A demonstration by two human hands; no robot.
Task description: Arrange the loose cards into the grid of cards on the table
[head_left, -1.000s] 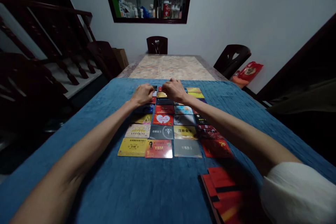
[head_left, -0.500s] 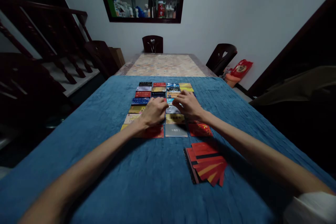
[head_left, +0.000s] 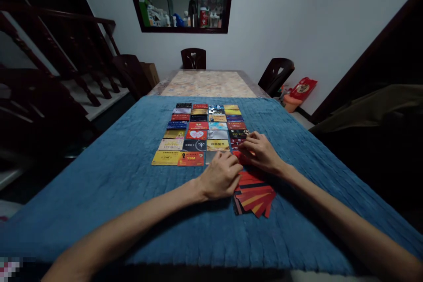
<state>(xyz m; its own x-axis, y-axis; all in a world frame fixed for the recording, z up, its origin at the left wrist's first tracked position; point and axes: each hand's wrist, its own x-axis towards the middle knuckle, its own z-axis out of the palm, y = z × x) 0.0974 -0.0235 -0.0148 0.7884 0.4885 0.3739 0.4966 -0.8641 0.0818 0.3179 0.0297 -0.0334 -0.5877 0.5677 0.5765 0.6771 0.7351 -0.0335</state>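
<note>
Several plastic cards lie in a grid of rows and columns on the blue cloth, among them a yellow card, an orange-red card and a gold card. My left hand, its fingers curled, is at the near edge of the grid and partly covers a grey card. My right hand bends its fingers over a red card at the grid's near right corner. Whatever the fingertips pinch is hidden. Just below both hands, a fanned pile of red cards overlaps a dark card.
The blue cloth covers the near part of the table, with the patterned tabletop bare beyond it. Chairs stand around the far end, including a dark chair at right. A wooden railing runs along the left.
Both hands have come back from the middle of the grid to its near right corner, uncovering the middle cards. The camera view has shifted slightly.
</note>
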